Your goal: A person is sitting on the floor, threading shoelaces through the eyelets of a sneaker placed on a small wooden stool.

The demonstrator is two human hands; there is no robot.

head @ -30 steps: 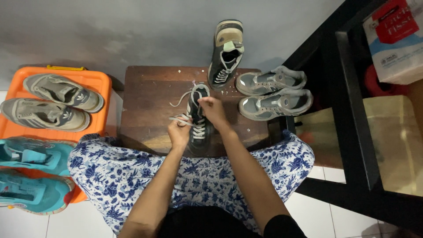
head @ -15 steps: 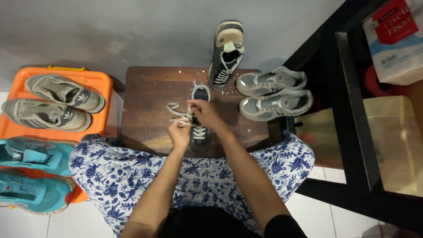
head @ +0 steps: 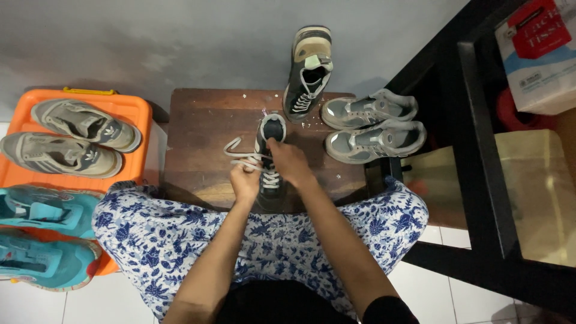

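A dark sneaker (head: 270,157) with pale laces is seen from above, lying toe-away on the near middle of a dark wooden stool (head: 201,141). Its grey-white lace (head: 239,153) is looped out to the left of the shoe. The left hand (head: 245,182) is closed around a strand of the lace at the shoe's left side, fingers curled tight. The right hand (head: 288,161) is laid over the middle of the shoe, its fingertips pinched together at the lacing; exactly which strand is held there cannot be told. Both forearms are stretched forward over a lap covered in blue-and-white floral fabric (head: 264,240).

At the far edge of the stool, a matching dark sneaker (head: 307,72) is propped upright against the grey wall. Just to the right of it, a pair of grey sneakers (head: 372,125) is laid side by side, toes pointing left. To the left of the stool, an orange plastic box (head: 129,111) is seen with a pair of worn grey shoes (head: 72,138) placed on its lid. Nearer on the left, a pair of turquoise shoes (head: 42,237) is set down. On the right, a black frame (head: 480,150) is seen, with a white and red package (head: 540,54) behind it.
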